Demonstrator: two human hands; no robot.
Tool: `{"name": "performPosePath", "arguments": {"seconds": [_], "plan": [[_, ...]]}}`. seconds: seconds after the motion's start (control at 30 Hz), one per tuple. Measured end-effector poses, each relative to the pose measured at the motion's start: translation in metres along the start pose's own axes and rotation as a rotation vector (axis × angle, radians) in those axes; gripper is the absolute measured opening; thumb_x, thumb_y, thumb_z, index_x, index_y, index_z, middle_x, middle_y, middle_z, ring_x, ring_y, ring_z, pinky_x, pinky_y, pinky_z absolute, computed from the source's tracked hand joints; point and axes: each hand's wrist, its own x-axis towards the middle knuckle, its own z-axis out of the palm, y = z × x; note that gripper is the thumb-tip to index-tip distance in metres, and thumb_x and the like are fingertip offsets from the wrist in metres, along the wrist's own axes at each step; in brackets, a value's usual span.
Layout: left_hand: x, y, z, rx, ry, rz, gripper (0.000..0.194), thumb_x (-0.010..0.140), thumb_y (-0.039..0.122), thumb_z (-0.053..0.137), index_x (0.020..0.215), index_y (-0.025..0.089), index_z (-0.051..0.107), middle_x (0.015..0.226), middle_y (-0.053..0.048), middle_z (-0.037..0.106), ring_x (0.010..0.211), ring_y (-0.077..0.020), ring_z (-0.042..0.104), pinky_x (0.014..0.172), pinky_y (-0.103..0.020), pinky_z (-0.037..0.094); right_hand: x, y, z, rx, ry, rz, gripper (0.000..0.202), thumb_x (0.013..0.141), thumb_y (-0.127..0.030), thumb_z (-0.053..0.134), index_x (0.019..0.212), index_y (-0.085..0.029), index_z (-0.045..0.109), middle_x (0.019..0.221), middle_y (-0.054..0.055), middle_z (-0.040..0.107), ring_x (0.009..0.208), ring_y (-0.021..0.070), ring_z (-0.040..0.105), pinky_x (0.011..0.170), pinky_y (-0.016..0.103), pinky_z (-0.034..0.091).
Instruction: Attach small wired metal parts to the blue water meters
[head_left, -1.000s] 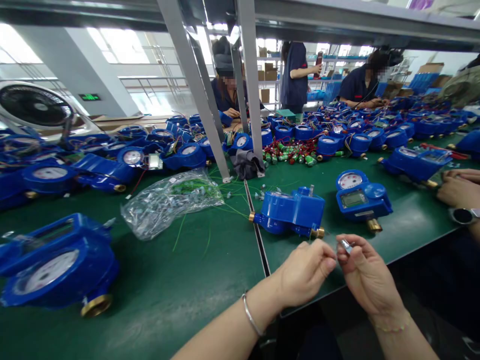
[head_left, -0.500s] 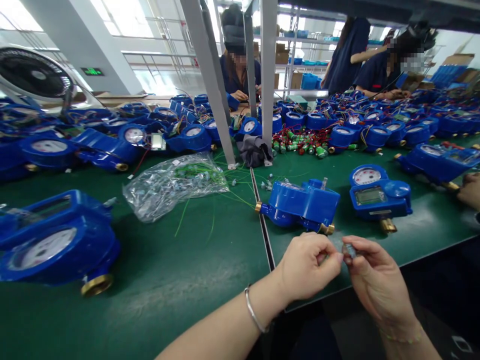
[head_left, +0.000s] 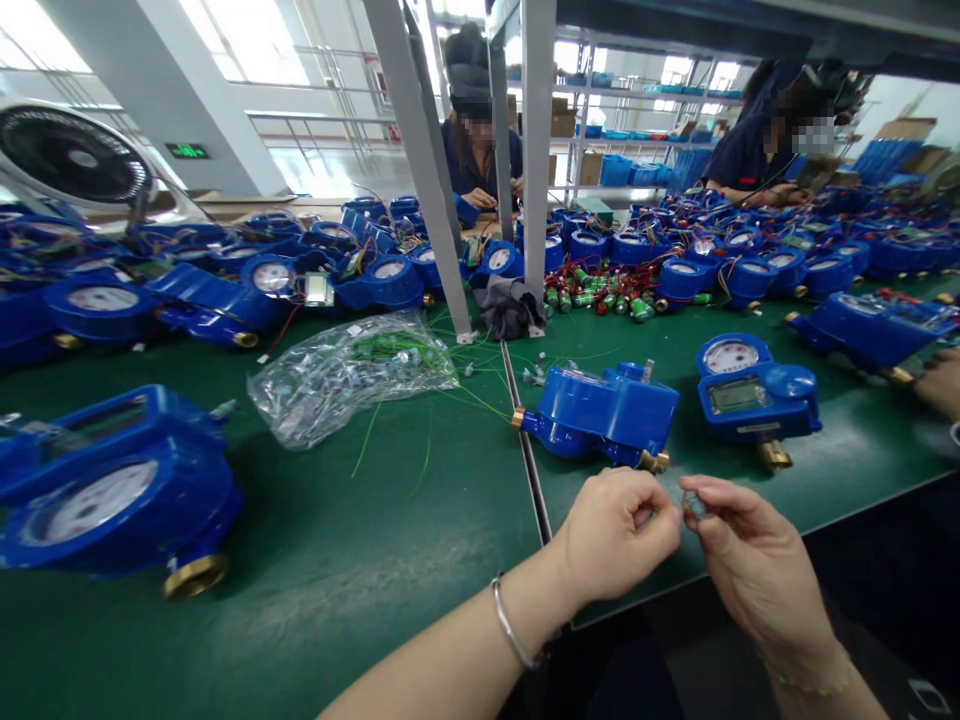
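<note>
My right hand (head_left: 757, 565) pinches a small clear, bluish plastic wire seal (head_left: 694, 505) between thumb and fingers. Right beside it is my left hand (head_left: 619, 535), its thumb and forefinger pressed together at the seal's edge; what sits between those fingertips is hidden. Just beyond my hands a blue water meter (head_left: 600, 412) with brass ends lies on the green bench. To its right is another blue water meter (head_left: 757, 390), its dial and display facing up. A clear plastic bag (head_left: 315, 395) of similar small pieces and green wires lies left of the bench seam.
A large blue meter (head_left: 112, 490) sits at the near left. Metal posts (head_left: 534, 150) rise from the bench beside a dark cloth (head_left: 506, 305). Behind are green batteries (head_left: 600, 290) and rows of meters. Co-workers sit across the bench; another person's hand (head_left: 941, 385) is at the right edge.
My hands stay together at the seal, with only a slight shift of the right fingers. In the background, the standing person has moved right, behind the seated co-worker.
</note>
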Motion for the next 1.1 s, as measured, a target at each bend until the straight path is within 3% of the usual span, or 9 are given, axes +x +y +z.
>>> {"name": "performPosePath", "arguments": {"seconds": [0.13,0.3,0.57,0.83,0.97,1.1], "plan": [[-0.0005,0.0011,-0.0013,-0.003,0.015,0.002,0.015,0.074,0.016,0.055,0.060,0.015,0.050,0.053,0.006,0.045,0.051,-0.0050,0.040,0.054,-0.019,0.030,-0.0009,-0.0048,-0.0013,-0.119,-0.001,-0.009,0.034,0.073,-0.013,0.068,0.104,-0.025,0.063,0.108,0.004,0.063,0.097,0.0139,0.058,0.086,0.022,0.048],[-0.0007,0.0009,-0.0033,0.021,-0.017,-0.021,0.015,0.075,0.018,0.054,0.060,0.015,0.050,0.053,0.006,0.046,0.052,-0.0062,0.041,0.054,-0.020,0.031,-0.0012,-0.0081,0.0047,-0.089,0.017,0.014,0.034,0.072,-0.014,0.070,0.104,-0.026,0.063,0.108,0.004,0.064,0.096,0.0155,0.059,0.085,0.026,0.049],[-0.0014,-0.0007,-0.0016,0.015,-0.017,-0.017,0.015,0.074,0.017,0.053,0.059,0.016,0.049,0.055,0.005,0.046,0.053,-0.0069,0.041,0.055,-0.021,0.031,-0.0006,-0.0053,0.0041,-0.049,0.030,0.028,0.031,0.074,-0.015,0.068,0.103,-0.025,0.063,0.107,0.004,0.063,0.092,0.0132,0.059,0.084,0.023,0.050],[-0.0014,-0.0019,-0.0019,0.035,-0.037,-0.035,0.013,0.075,0.018,0.055,0.062,0.016,0.052,0.055,0.005,0.047,0.054,-0.0076,0.043,0.056,-0.021,0.032,-0.0060,-0.0070,0.0026,-0.175,-0.024,-0.021,0.034,0.073,-0.012,0.068,0.105,-0.024,0.063,0.108,0.003,0.064,0.097,0.0138,0.059,0.085,0.021,0.050],[-0.0022,-0.0033,-0.0036,-0.022,-0.066,-0.048,0.020,0.084,0.032,0.051,0.074,0.016,0.059,0.067,0.001,0.059,0.064,-0.0106,0.051,0.062,-0.022,0.037,-0.0040,-0.0085,0.0042,-0.079,0.021,0.035,0.039,0.071,-0.013,0.070,0.107,-0.026,0.061,0.106,0.004,0.065,0.096,0.0152,0.060,0.083,0.024,0.052],[-0.0018,-0.0042,-0.0037,-0.065,-0.080,-0.117,0.022,0.083,0.032,0.054,0.069,0.017,0.060,0.068,0.001,0.064,0.071,-0.0123,0.056,0.080,-0.028,0.037,-0.0021,-0.0082,0.0074,0.023,0.073,0.085,0.044,0.068,-0.015,0.073,0.107,-0.028,0.060,0.101,0.004,0.066,0.089,0.0161,0.063,0.075,0.026,0.055]]}}
